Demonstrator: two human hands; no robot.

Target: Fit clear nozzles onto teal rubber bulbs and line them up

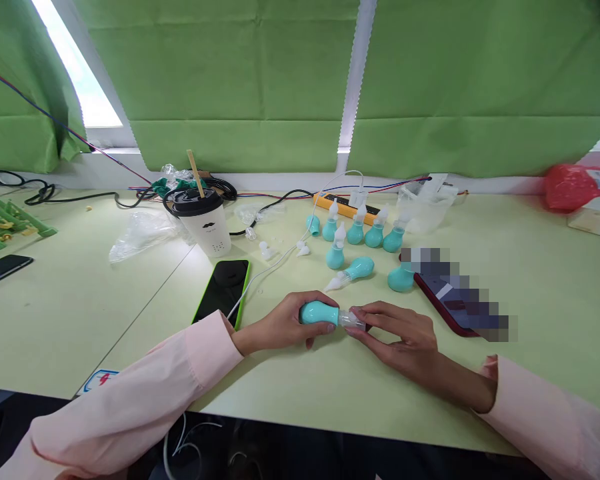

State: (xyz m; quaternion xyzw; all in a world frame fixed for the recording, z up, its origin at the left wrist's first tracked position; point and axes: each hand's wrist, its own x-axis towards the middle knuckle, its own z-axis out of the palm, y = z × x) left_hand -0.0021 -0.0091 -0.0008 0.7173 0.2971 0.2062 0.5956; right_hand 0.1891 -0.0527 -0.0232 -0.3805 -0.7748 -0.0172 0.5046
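Pale green tabletop (55, 320), seam running across it, blue-red sticker (101, 379) at the near edge. White paper cup (205, 230) upright, black lid (193, 202), wooden stick (196, 172) poking out. Crumpled clear plastic (140, 237) to its left, black cable coil (223, 188) behind. Green-edged phone (223, 287) flat, screen dark; white cable (280, 259) runs from there toward orange power strip (324, 201). Dark-red-edged phone (445, 313) on the right, mostly pixelated. Far left: another dark phone (11, 269), pile of green pieces (10, 223). Far right: red bag (570, 189) by a beige box (597, 223). Backdrop: green blinds (220, 87), red-blue wires (80, 138) slung across the left one.
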